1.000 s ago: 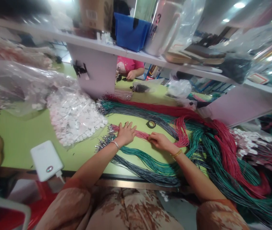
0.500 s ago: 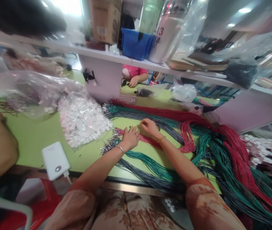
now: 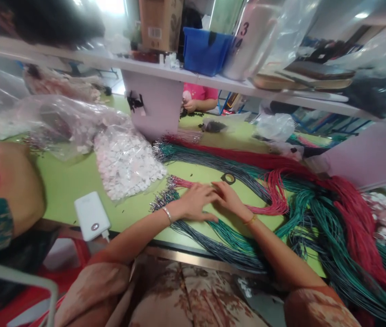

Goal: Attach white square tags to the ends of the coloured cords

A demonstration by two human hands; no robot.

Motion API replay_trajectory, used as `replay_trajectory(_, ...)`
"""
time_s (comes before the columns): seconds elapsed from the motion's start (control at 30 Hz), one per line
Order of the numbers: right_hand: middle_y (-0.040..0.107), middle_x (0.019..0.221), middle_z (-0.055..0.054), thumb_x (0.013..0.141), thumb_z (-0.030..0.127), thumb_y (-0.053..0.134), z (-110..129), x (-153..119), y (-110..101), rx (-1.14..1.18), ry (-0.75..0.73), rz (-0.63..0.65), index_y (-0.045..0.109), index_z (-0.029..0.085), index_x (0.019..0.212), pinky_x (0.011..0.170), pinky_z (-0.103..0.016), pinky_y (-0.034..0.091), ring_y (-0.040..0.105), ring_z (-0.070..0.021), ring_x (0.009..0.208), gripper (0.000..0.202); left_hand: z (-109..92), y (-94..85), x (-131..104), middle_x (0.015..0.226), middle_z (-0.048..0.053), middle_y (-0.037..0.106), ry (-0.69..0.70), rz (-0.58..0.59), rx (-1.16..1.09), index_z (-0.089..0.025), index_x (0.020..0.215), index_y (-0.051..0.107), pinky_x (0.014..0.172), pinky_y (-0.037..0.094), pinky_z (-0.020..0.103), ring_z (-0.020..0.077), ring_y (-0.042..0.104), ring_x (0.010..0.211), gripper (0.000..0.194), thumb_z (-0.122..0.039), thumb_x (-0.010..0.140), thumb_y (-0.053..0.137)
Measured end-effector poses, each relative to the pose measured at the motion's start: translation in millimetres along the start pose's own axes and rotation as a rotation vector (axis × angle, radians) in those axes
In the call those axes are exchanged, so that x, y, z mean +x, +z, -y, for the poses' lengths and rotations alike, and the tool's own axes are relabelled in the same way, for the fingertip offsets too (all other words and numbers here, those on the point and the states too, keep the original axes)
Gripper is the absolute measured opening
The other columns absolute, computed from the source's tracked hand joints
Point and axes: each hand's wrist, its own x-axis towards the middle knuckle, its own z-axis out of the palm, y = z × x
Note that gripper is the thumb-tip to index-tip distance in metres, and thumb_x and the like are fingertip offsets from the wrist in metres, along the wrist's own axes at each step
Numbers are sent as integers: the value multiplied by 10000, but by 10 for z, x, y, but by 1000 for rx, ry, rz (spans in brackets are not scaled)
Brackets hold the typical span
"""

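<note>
My left hand (image 3: 197, 202) is open, palm down over the red wires (image 3: 181, 182), its thumb held apart. Against its fingertips, my right hand (image 3: 229, 199) rests with its fingers loosely bent and partly hidden; nothing shows in them. The red wires run beneath both hands and come out to the right. Nearer me lie green wires (image 3: 232, 236) and dark grey wires (image 3: 209, 243), their metal-tipped ends (image 3: 160, 200) gathered left of my left hand. Just beyond my right hand lies a small roll of dark tape (image 3: 228, 178).
A clear bag of white connectors (image 3: 128, 165) and a white power bank (image 3: 91, 215) are at left, near another person's arm (image 3: 22, 190). Long wire bundles (image 3: 345, 204) cover the right side. A shelf (image 3: 165, 72) with a blue bin (image 3: 206, 52) crosses above. Another person's hand (image 3: 190, 106) shows behind.
My left hand has slid right along the wires, its thumb now spread. My right hand has shifted right and nearer me, loosening from a curled shape. The tape roll has come into clear view.
</note>
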Motion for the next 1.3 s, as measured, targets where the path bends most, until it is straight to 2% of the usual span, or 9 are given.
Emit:
replay_trajectory(0.13, 453, 1391, -165, 884, 422, 528, 170, -452, -187, -68, -52, 96, 365, 203, 1444, 1056, -502, 378, 451, -303, 1264, 623, -254, 109, -310, 1575, 113, 253, 263, 58, -21, -268, 1478, 345, 1148, 82, 571, 347, 169, 1452, 900, -738, 729, 515)
replay_trajectory(0.3, 339, 1507, -136, 830, 499, 578, 531, -1181, -119, -226, -61, 77, 215, 277, 1531, 1109, -562, 305, 320, -356, 1383, 821, -207, 346, -421, 1574, 129, 247, 54, 30, 22, -284, 1489, 316, 1137, 75, 599, 327, 163, 1461, 809, -690, 803, 459)
replay_trajectory(0.43, 346, 1513, -138, 781, 596, 588, 484, -1568, 68, -441, -65, 29, 212, 321, 1531, 1089, -676, 182, 297, -429, 1378, 882, -97, 448, -200, 1585, 119, 217, -95, 20, 54, -280, 1501, 287, 1134, 41, 613, 325, 114, 1471, 851, -752, 799, 374)
replay_trajectory(0.57, 379, 1493, -155, 840, 549, 551, 137, -1417, -11, -585, 44, -91, 318, 277, 1493, 1096, -659, 131, 282, -413, 1388, 745, 1, 532, 147, 1591, 133, 189, -281, -3, 81, -237, 1520, 242, 1122, -2, 641, 366, 69, 1468, 963, -817, 756, 321)
replay_trajectory(0.7, 479, 1407, -172, 874, 523, 508, -229, -1065, -244, -621, 76, -131, 426, 204, 1421, 1087, -586, 195, 360, -374, 1341, 639, 35, 619, 324, 1559, 190, 254, -454, -59, 80, -156, 1517, 247, 1119, -10, 641, 397, 123, 1445, 1041, -847, 739, 265)
replay_trajectory(0.83, 661, 1059, -153, 899, 516, 463, -518, -827, -389, -605, 79, -62, 629, 164, 1148, 907, -427, 376, 572, -301, 1028, 462, -9, 656, 305, 1466, 189, 401, -440, -133, 94, -128, 1474, 337, 1145, 96, 550, 362, 291, 1363, 916, -765, 820, 261)
replay_trajectory(0.97, 650, 766, -112, 903, 563, 412, -758, -647, -481, -643, 204, -38, 637, 174, 831, 636, -313, 357, 585, -235, 746, 455, -24, 629, 396, 1312, 173, 517, -382, -153, 83, -148, 1420, 420, 1073, 273, 470, 317, 436, 1191, 766, -671, 867, 336)
replay_trajectory(1.13, 653, 751, -86, 895, 603, 385, -890, -538, -511, -699, 319, -52, 588, 185, 802, 568, -282, 277, 581, -212, 689, 474, 19, 649, 544, 1396, 142, 474, -347, -125, 69, -160, 1444, 387, 1091, 243, 462, 314, 397, 1233, 733, -634, 891, 316)
replay_trajectory(1.3, 651, 759, -66, 893, 574, 398, -817, -621, -556, -648, 325, 16, 588, 191, 820, 601, -285, 322, 590, -213, 718, 434, -28, 713, 365, 1478, 122, 409, -292, -126, 115, -187, 1461, 358, 1125, 171, 489, 315, 329, 1320, 679, -584, 912, 299)
